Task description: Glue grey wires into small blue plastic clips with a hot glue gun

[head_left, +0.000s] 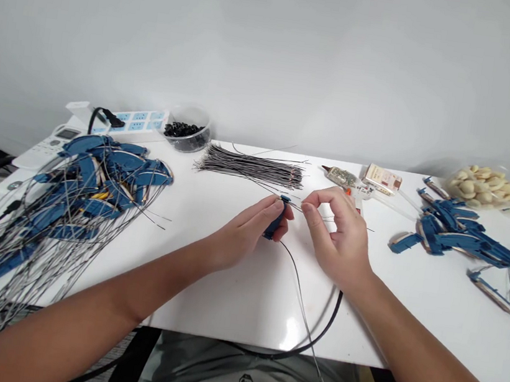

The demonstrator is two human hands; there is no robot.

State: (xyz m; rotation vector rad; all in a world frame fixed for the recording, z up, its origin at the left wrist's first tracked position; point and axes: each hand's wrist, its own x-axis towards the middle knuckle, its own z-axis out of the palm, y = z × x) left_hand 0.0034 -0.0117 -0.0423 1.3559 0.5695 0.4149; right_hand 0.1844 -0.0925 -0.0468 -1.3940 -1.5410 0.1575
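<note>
My left hand is closed around a small blue plastic part, much of it covered by the fingers. From beneath the part a thin grey wire runs down past the table's front edge. To the right, my right hand pinches a thin dark wire between thumb and forefinger, close to the top of the blue part. Whether that wire is fixed in the part I cannot tell. Behind both hands lies a bundle of cut dark wires, with copper-coloured bits near its right end.
Wired blue parts are heaped at left, more blue parts at right. Along the back stand a power strip, a tub of black pieces, a hot glue gun and a tub of beige pieces. A black cable crosses the front edge.
</note>
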